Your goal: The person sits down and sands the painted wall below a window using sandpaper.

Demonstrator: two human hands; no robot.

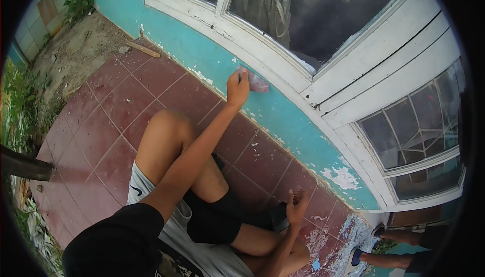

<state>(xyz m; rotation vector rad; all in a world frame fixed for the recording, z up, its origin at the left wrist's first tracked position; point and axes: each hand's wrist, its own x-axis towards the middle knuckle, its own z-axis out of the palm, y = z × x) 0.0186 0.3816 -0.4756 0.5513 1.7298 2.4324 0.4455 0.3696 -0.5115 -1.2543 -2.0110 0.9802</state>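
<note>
My left hand (238, 88) pinches a flat, pinkish-brown piece (258, 82) that looks like a sheet of sandpaper. The piece lies against the turquoise wall (283, 106), just below the white window frame. Lower on the right, my right hand (296, 209) is held near my bent leg, above the red tiles. Its thumb and fingers curl around a small, dark, roundish thing (298, 194) that I cannot make out. Bare whitish patches (342, 177) show where paint has come off the wall.
Red floor tiles (108, 112) run along the wall, with a wooden strip (143, 49) near the dirt. Pale dust and paint flakes (333, 244) cover tiles at lower right, by another person's sandalled feet (356, 257). A dark post (25, 163) stands at left.
</note>
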